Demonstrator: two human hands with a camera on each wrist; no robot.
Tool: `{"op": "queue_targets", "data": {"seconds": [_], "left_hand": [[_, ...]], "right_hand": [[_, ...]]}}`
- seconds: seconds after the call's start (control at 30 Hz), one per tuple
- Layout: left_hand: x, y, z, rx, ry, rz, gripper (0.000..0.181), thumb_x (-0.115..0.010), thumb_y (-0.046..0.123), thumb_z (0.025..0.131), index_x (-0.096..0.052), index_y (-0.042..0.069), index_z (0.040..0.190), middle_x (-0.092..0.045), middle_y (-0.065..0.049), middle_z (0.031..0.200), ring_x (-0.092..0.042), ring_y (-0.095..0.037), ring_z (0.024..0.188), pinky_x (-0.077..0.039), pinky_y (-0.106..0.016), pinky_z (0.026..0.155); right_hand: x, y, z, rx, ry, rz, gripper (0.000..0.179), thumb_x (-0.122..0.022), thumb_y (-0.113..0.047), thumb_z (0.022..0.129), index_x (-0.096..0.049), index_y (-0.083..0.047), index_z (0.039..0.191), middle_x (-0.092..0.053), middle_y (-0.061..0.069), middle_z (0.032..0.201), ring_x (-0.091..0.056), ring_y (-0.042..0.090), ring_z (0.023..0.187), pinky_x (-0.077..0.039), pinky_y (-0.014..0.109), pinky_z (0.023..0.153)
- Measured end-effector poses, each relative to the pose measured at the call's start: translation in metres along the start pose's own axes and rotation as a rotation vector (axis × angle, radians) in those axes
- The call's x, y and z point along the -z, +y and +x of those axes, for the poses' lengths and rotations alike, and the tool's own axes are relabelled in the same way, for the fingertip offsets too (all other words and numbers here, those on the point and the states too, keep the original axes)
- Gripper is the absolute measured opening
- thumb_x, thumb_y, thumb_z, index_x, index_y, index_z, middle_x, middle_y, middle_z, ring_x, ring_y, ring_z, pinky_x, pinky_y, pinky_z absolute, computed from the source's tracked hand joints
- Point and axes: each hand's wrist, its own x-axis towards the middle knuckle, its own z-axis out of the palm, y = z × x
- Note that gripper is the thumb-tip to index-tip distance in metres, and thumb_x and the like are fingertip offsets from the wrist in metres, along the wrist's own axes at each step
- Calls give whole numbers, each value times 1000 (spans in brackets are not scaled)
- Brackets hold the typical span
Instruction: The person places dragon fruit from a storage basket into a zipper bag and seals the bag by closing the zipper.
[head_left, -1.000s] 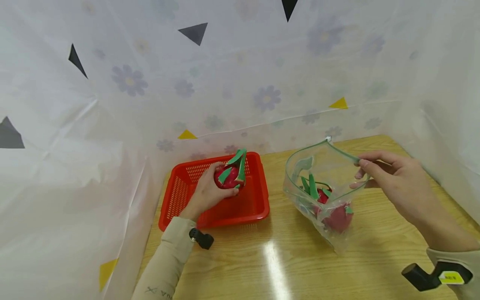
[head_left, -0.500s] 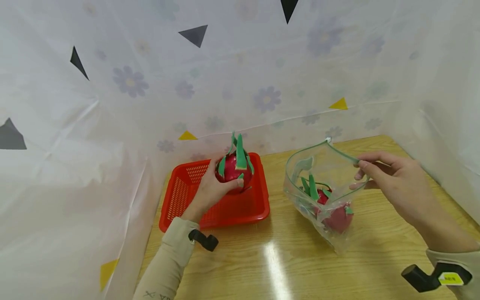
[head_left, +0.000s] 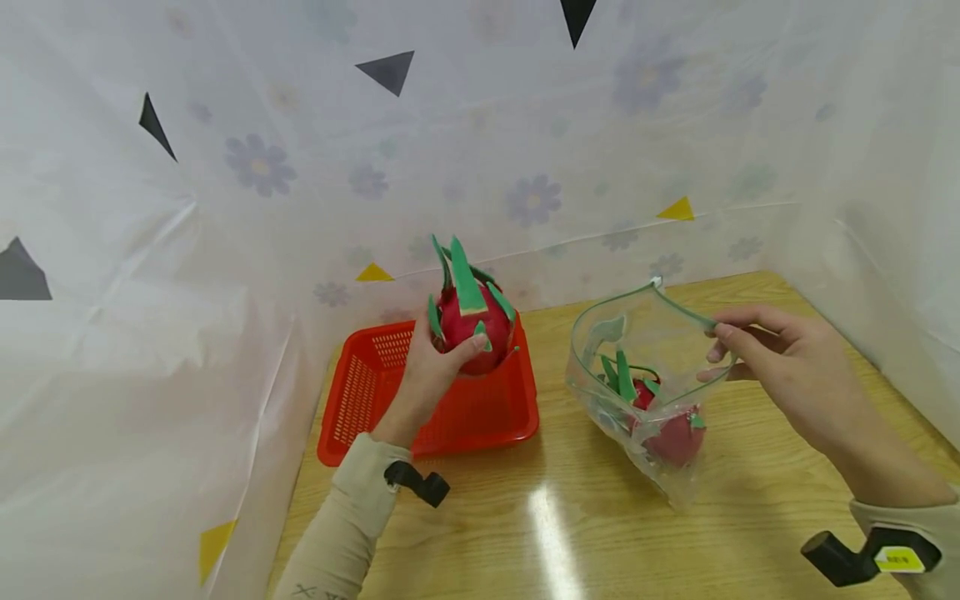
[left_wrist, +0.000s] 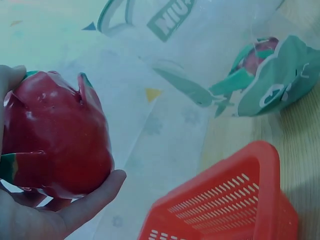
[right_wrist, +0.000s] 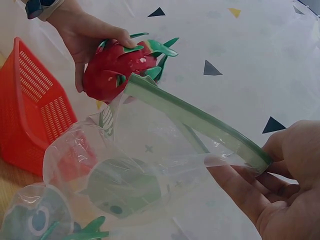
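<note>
My left hand (head_left: 423,379) grips a red dragon fruit (head_left: 480,333) with green leafy scales, holding it up over the far right part of the red basket (head_left: 525,417). The left wrist view shows fingers and thumb around the fruit's sides (left_wrist: 60,135). At the right, my right hand (head_left: 802,375) pinches the green zip edge of a clear zip bag (head_left: 600,392), whose mouth gapes. Inside the bag lies another dragon fruit (head_left: 675,437), partly seen through the printed plastic. In the right wrist view, thumb and fingers hold the corner of the zip strip (right_wrist: 200,120).
Both basket and bag stand on a wooden table (head_left: 600,533). White sheeting with flowers and coloured triangles (head_left: 532,196) rises behind and along both sides. The basket has slotted walls (left_wrist: 220,200) and sits left of the bag.
My left hand has lifted the dragon fruit up out of the basket, and the fruit has turned so its leaves point upward. The right hand and the bag have stayed in place.
</note>
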Motion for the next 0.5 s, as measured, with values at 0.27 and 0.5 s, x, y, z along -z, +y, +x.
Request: {"op": "queue_targets", "data": {"seconds": [0.27, 0.5], "left_hand": [[-12, 14, -2, -45, 5, -119, 83, -78, 36, 83, -26, 42, 148, -44, 7, 144, -43, -21, 134, -56, -43, 95], [-27, 28, -4, -130, -61, -230, 76, -74, 28, 87, -28, 40, 147, -45, 5, 144, -45, -23, 134, -55, -44, 95]], "right_hand": [[0, 1, 0, 4, -5, 39, 22, -57, -8, 99, -63, 7, 114, -66, 1, 95, -67, 9, 77, -59, 23, 65], [1, 0, 0, 7, -1, 41, 21, -57, -7, 99, -63, 7, 113, -66, 0, 94, -67, 8, 77, -59, 23, 65]]}}
